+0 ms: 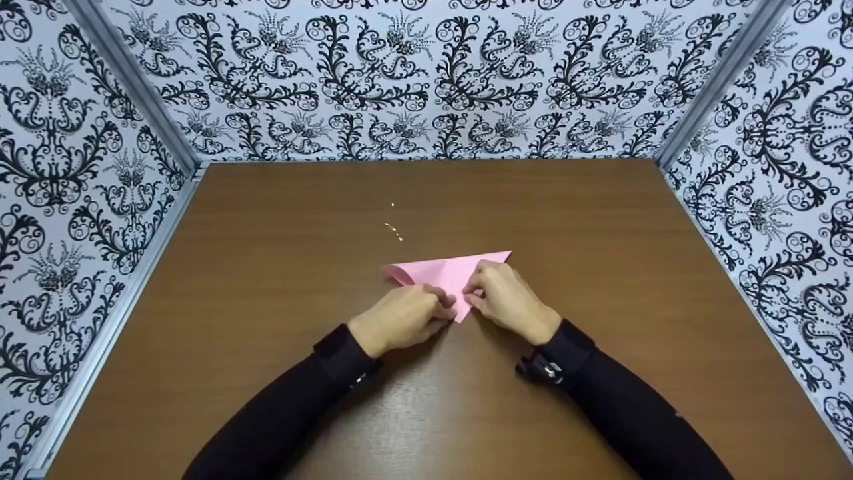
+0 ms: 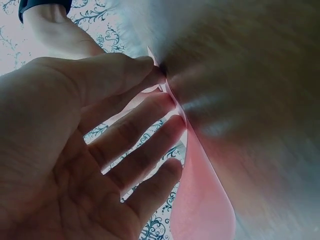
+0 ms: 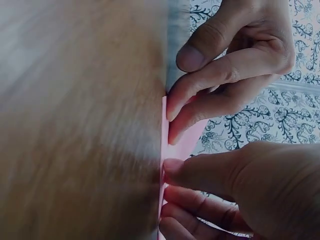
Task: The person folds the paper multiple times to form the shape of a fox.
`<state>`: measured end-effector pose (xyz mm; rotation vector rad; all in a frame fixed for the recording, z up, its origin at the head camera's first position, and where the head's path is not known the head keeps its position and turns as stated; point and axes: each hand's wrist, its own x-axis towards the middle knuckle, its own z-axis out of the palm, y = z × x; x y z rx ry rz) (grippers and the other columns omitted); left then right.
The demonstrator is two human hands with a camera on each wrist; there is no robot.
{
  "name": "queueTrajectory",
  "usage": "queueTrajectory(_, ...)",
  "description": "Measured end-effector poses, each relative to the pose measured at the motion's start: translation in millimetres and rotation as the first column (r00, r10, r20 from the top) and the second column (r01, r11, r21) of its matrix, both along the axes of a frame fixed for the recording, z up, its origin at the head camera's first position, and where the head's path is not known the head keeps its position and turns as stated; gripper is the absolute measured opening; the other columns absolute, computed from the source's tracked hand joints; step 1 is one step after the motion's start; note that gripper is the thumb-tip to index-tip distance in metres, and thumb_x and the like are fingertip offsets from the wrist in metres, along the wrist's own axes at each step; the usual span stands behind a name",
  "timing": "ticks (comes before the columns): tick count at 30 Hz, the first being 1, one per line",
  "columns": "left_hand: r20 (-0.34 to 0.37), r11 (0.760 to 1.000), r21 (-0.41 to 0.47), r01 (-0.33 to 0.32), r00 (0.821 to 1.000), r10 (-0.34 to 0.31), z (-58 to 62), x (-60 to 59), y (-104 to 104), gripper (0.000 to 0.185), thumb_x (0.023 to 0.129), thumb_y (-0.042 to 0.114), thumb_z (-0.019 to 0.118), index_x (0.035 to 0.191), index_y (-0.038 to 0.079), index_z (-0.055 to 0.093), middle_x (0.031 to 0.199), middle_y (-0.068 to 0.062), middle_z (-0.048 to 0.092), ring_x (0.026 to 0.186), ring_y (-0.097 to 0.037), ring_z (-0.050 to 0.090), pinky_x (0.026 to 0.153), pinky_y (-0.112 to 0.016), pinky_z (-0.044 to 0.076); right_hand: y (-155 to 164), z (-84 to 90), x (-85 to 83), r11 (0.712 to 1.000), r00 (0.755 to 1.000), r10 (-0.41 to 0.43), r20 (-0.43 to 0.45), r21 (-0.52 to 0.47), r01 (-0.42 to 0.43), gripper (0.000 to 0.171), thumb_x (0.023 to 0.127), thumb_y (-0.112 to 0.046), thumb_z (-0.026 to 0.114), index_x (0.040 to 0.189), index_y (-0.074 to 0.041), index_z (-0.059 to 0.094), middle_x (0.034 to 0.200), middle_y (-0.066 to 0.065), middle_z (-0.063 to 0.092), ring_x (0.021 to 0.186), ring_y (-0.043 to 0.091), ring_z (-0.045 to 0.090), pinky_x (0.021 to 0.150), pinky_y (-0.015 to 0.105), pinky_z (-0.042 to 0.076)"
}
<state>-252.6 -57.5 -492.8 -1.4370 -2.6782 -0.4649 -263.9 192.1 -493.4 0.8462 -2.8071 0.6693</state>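
A folded sheet of pink paper (image 1: 443, 270) lies on the table, its point toward the person and its left corner curling up in a loop. My left hand (image 1: 403, 317) lies over the left side near that point. Its fingertips (image 3: 172, 112) press on the paper, while the thumb stands apart from it in the right wrist view. At the right slanted edge, my right hand (image 1: 510, 300) pinches the paper between thumb and fingers. From the left wrist view, the curled pink paper (image 2: 202, 200) bulges beside the left hand's little finger.
The brown wooden table (image 1: 300, 227) has small bright light spots beyond the paper. Patterned black-and-white panels (image 1: 400, 80) stand behind it and on both sides, with grey metal posts (image 1: 723, 80) at the corners.
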Motion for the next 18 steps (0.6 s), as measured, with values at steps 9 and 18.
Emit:
queueTrajectory(9,-0.02,0.998,-0.023,-0.062,0.998,0.061,5.4,-3.2,0,0.015,0.111,0.017,0.082,0.119,0.013,0.094,0.129,-0.005,0.091,0.118,-0.028,0.088,0.099,-0.045,0.074,2,-0.6,-0.5,1.0,1.0,0.014,0.005,-0.005,-0.014,0.005,0.097,-0.004,0.093,0.1,-0.007,0.095,0.094,0.008,0.081,0.089,0.028,0.079,0.084,0.049,0.067)
queueTrajectory(18,-0.109,0.993,-0.042,-0.11,0.989,0.105,6.6,-18.2,5,0.012,0.11,0.011,0.08,0.104,0.008,0.09,0.127,-0.009,0.09,0.119,-0.032,0.086,0.115,-0.054,0.069,2,-1.8,3.1,0.999,1.0,0.01,-0.026,0.031,-0.009,0.005,0.098,-0.006,0.093,0.102,-0.007,0.095,0.097,0.009,0.083,0.095,0.033,0.082,0.088,0.054,0.069)
